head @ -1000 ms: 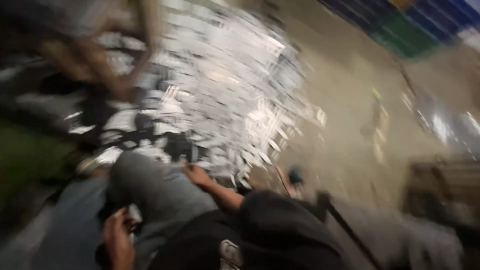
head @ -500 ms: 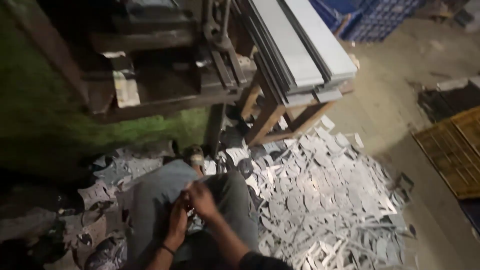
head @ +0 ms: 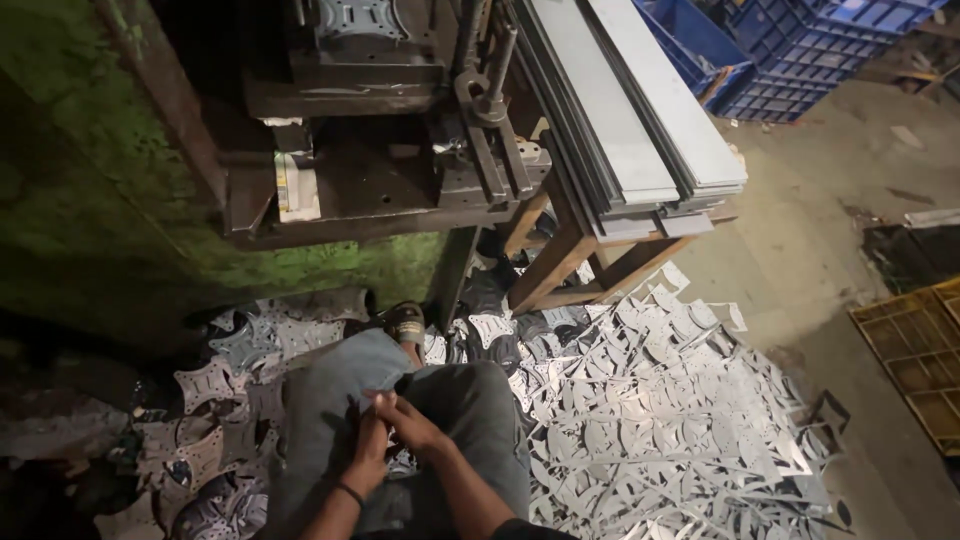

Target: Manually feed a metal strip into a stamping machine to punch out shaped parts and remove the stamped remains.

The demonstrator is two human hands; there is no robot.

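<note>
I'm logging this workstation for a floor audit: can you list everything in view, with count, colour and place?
Heavy metal press machine: one, dark and rusty, top centre.
Long flat sheet-metal strips: a stack, grey, on a wooden stand, upper right of the press.
Wooden stand: one, brown, under the strips.
Stamped sheet-metal scrap pieces: too many to count, silvery, heaped on the floor at right and around the legs.
Plastic crates: several, blue, top right.
Slatted crate: one, yellow, right edge.
Green-stained wall: left.
Sandalled foot: one, below the press.
Left hand and right hand: together over the grey-trousered lap; whether they hold anything cannot be told.
</note>
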